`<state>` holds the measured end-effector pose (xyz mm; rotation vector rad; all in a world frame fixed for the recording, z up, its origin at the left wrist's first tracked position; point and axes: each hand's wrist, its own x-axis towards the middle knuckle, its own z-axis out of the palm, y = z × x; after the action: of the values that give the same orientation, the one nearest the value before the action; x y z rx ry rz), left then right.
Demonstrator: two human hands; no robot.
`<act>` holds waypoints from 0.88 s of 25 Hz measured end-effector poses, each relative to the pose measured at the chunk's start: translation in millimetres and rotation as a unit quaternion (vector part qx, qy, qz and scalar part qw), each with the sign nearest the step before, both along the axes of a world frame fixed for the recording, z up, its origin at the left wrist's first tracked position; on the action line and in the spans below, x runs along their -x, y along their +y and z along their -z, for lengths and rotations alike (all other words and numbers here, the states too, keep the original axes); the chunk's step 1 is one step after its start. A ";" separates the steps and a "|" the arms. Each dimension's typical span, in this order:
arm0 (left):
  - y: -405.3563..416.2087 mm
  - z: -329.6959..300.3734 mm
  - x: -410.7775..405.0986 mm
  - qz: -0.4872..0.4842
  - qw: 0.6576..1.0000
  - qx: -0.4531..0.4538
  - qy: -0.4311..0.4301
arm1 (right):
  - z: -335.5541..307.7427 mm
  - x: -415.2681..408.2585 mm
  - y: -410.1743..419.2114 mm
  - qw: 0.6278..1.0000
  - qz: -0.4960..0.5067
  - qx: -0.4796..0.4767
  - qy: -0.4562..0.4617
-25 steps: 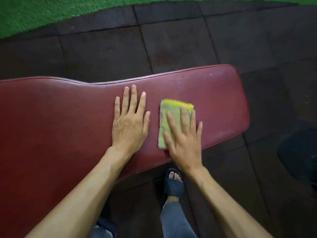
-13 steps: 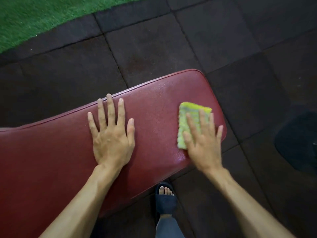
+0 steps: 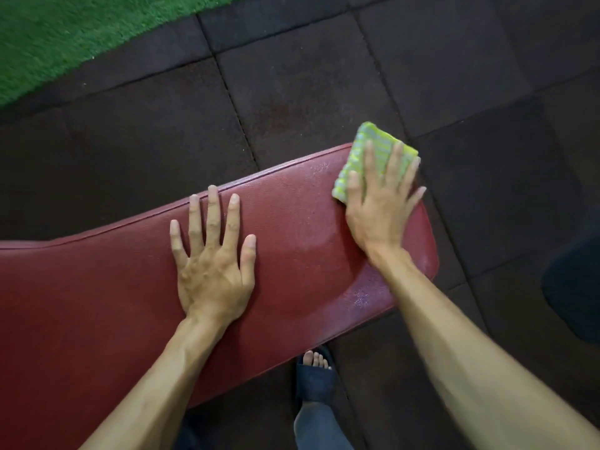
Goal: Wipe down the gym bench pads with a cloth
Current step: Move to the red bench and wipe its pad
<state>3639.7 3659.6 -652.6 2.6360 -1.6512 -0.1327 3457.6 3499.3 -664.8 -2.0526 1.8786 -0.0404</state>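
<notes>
**Wiping reaches the far corner of the bench pad**

Pressing flat with your right hand (image 3: pixel 378 203), you hold the folded green-and-yellow striped microfibre cloth (image 3: pixel 363 151) against the far end corner of the long dark-red vinyl bench pad (image 3: pixel 97 303). Your fingers (image 3: pixel 368 164) are spread wide over the cloth and pin it down rather than clench it; its upper part overhangs the pad's far piped edge, above the dark rubber floor tiles (image 3: pixel 292 92).

Your left hand (image 3: pixel 212 254) lies palm down and fingers splayed on mid-pad, gripping nothing and apparently bracing you.

By the look of it the step in hand is the end-of-pad stroke. A damp sheen shows between your hands and along the near corner, so this end seems mostly covered. The next move calls for drawing the cloth back onto the pad, keeping pressure so it does not slip off the rounded corner.

Room is tight on two sides: edges lie just beyond the cloth, ahead and to the right. Open pad stretches left past your bracing hand, which would need lifting for a long pass. Your sandalled foot (image 3: pixel 313 371) stands below the near edge, green artificial turf (image 3: pixel 65 37) well beyond.
</notes>
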 end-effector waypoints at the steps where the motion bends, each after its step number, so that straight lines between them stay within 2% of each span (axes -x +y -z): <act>1: 1.6 0.4 -1.5 0.000 1.000 0.002 0.000 | -3.5 -21.7 12.7 0.999 -0.044 0.012 -0.015; 2: 2.1 1.1 -3.0 -0.001 1.000 0.003 -0.004 | -4.4 -32.2 42.4 0.993 -0.111 0.020 -0.024; 4: 3.1 2.0 -2.5 -0.004 1.000 0.003 -0.004 | -10.4 3.6 109.7 0.973 -0.228 0.022 -0.006; 5: 4.6 2.2 -1.7 -0.004 1.000 0.009 0.001 | -12.6 36.3 121.2 0.972 -0.234 0.015 0.012; 7: 5.1 3.3 -2.0 0.002 1.000 0.017 0.006 | -5.7 65.1 92.4 0.986 -0.160 0.001 0.056; 9: 3.2 4.8 -4.1 0.006 1.000 0.017 0.012 | 0.2 38.6 43.4 0.997 -0.041 -0.012 0.059; 10: 2.6 5.3 -3.8 0.008 1.000 0.021 0.016 | -3.7 14.3 38.2 0.999 -0.019 -0.018 0.038; 12: 4.9 6.9 -4.6 0.005 1.000 0.024 0.016 | -4.1 -18.5 75.3 0.996 -0.086 -0.008 0.004; 15: 5.9 4.0 -8.7 0.019 0.999 0.015 0.026 | -23.8 18.8 153.8 0.980 -0.193 -0.032 0.023; 17: 8.3 0.4 -10.9 0.040 0.998 0.012 0.039 | -26.6 36.9 151.0 0.984 -0.172 -0.043 0.023; 22: 58.3 -14.5 -7.0 0.068 0.992 0.043 0.093 | -12.3 -10.0 142.9 0.996 -0.076 0.017 0.033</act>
<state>3646.7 3717.9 -638.0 2.3671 -1.7303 -0.2935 3467.7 3642.2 -652.5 -2.2394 1.7645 0.0352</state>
